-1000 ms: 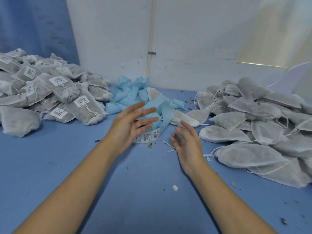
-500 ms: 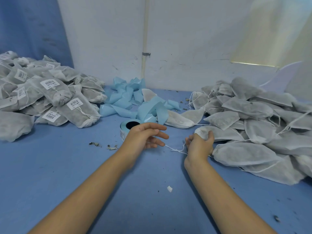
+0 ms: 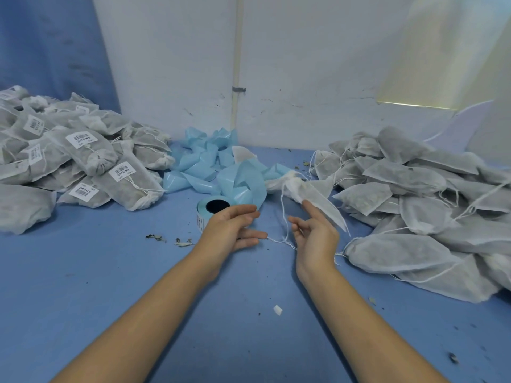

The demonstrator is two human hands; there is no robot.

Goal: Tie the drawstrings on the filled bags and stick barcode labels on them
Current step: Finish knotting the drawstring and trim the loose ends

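Well left of the label roll (image 3: 213, 214), a pile of tied, barcoded bags (image 3: 83, 167) shows that much is done. Behind the roll lies loose blue backing strip (image 3: 218, 167). Just in front of it, the left hand (image 3: 232, 230) is relaxed; the drawstring (image 3: 276, 240) ends at a fingertip, but I cannot tell if it is pinched. Right of the roll, the right hand (image 3: 315, 233), loosely spread, touches an untied bag (image 3: 312, 192). Farther right, the unlabelled heap (image 3: 428, 194) suggests roughly half remains.
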